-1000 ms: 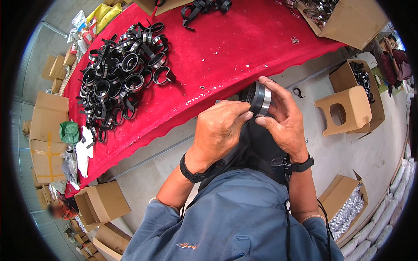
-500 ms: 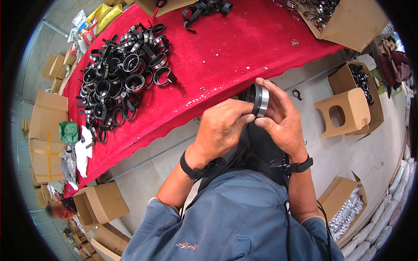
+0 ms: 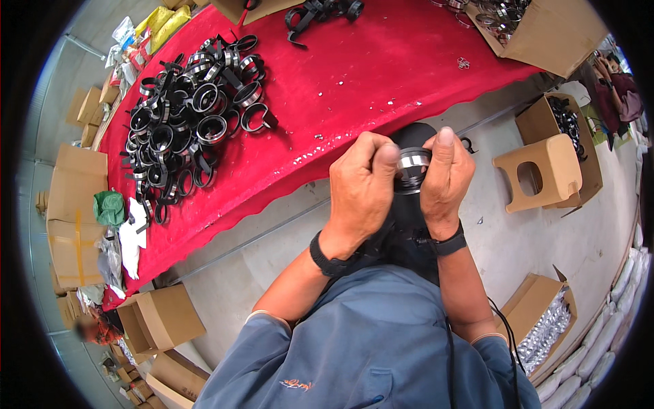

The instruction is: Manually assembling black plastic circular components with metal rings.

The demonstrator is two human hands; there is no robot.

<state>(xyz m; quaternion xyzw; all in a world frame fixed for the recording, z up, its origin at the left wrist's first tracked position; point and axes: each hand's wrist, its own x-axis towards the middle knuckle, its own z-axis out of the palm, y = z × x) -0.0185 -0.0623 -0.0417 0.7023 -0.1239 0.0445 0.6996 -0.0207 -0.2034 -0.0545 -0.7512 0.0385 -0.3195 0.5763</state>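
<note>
Between my two hands is a ring-shaped clamp (image 3: 413, 163), a silver metal band with black rubber edges. My left hand (image 3: 364, 178) grips its left side, with the fingers curled and the thumb raised. On the opposite side my right hand (image 3: 446, 176) holds it with closed fingers, its thumb also pointing up. The clamp hangs over my lap, just off the near edge of the red-covered table (image 3: 306, 109). A large heap of similar black-and-silver clamps (image 3: 184, 123) lies on the table to the left.
A few more clamps (image 3: 325, 12) lie at the table's far side, beside an open carton. Another carton (image 3: 545, 37) with metal bands tips over the far right corner. Right of me stand a cardboard piece with a hole (image 3: 562, 167) and a box of silver parts (image 3: 545, 334).
Both hands have turned the clamp from edge-on to its band facing me and lowered it slightly. My left hand has shifted right, and its fingers have curled in; both thumbs now point upward.
</note>
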